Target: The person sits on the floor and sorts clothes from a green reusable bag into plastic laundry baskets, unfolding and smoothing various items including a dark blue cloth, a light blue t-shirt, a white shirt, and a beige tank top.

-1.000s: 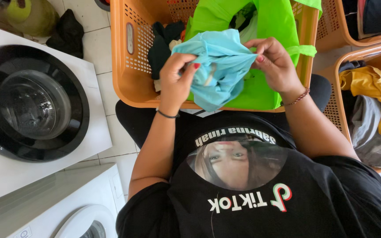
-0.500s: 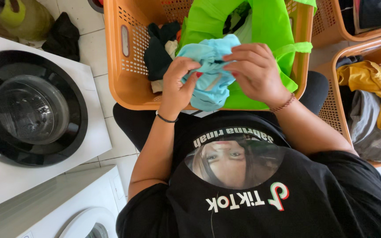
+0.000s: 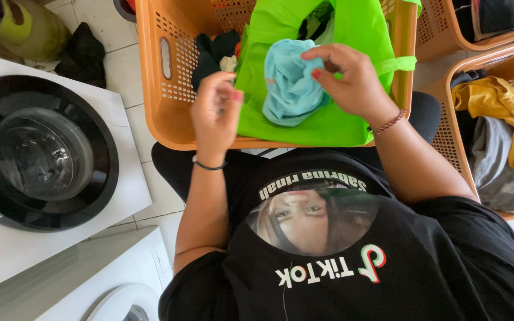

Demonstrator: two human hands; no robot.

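Baskets first: three orange laundry baskets, the main one (image 3: 168,107) right in front, a second (image 3: 447,119) at the right with a yellow garment (image 3: 498,107) and a grey one (image 3: 495,172), a third (image 3: 447,30) at the top corner. One green bag (image 3: 328,125) sits in the main basket. Two washing machines, one with a dark round lid (image 3: 37,154), one below it (image 3: 90,279). One light blue cloth (image 3: 290,83), pinched by the right hand (image 3: 349,77) and lying on the bag. Half a second ago both hands gripped it; now the left hand (image 3: 215,113) has let go, fingers loosely curled, holding nothing.
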